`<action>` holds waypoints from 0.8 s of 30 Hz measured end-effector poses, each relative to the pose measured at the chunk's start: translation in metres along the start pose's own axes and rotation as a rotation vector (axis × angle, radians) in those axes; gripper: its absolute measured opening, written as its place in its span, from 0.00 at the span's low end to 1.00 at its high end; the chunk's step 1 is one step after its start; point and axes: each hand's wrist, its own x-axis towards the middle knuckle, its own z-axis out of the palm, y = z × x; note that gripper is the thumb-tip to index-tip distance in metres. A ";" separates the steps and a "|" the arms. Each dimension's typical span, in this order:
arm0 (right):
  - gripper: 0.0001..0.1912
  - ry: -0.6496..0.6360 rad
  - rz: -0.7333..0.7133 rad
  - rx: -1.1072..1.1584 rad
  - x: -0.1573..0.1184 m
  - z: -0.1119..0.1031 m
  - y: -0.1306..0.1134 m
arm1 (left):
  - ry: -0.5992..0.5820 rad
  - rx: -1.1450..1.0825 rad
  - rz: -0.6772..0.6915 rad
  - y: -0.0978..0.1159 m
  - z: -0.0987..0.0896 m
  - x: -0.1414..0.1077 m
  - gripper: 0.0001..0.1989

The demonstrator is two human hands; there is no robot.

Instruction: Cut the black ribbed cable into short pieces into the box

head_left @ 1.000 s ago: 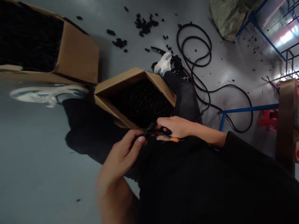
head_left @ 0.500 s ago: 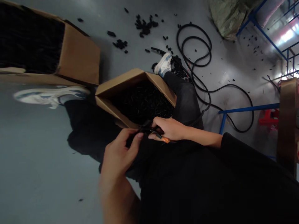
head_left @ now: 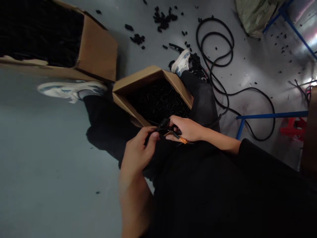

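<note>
My left hand (head_left: 140, 147) is closed, with thumb and forefinger pinching a thin black rubber piece (head_left: 156, 129). Opposite it, my right hand (head_left: 184, 128) is wrapped round a small hand tool (head_left: 182, 140) with a dark handle and an orange end. The tool's head is dark and partly hidden by the fingers, so its exact kind is unclear. Both hands are close together above my lap, at the near edge of an open cardboard box (head_left: 136, 78). Inside the box lie many short black pieces (head_left: 160, 99).
A larger cardboard box (head_left: 99, 49) full of black pieces stands at the upper left. A long black hose (head_left: 232, 39) lies looped on the floor, among scattered black pieces (head_left: 164, 20). At right are a blue metal frame (head_left: 272, 115), a red stool (head_left: 293, 129) and a greenish sack (head_left: 257, 16).
The camera view has turned, so the scene sits farther right and slightly higher. Both hands keep nearly the same grip, close together by the box.
</note>
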 end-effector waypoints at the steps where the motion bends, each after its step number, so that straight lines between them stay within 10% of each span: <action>1: 0.19 0.004 -0.004 0.012 0.000 0.001 0.000 | -0.003 -0.002 0.003 0.001 0.000 0.000 0.15; 10: 0.19 0.041 -0.038 0.036 0.000 0.006 0.007 | -0.022 -0.023 -0.011 -0.004 0.002 -0.002 0.13; 24: 0.21 0.070 0.038 0.032 -0.002 0.002 0.021 | 0.262 -0.130 0.014 -0.028 0.015 -0.004 0.15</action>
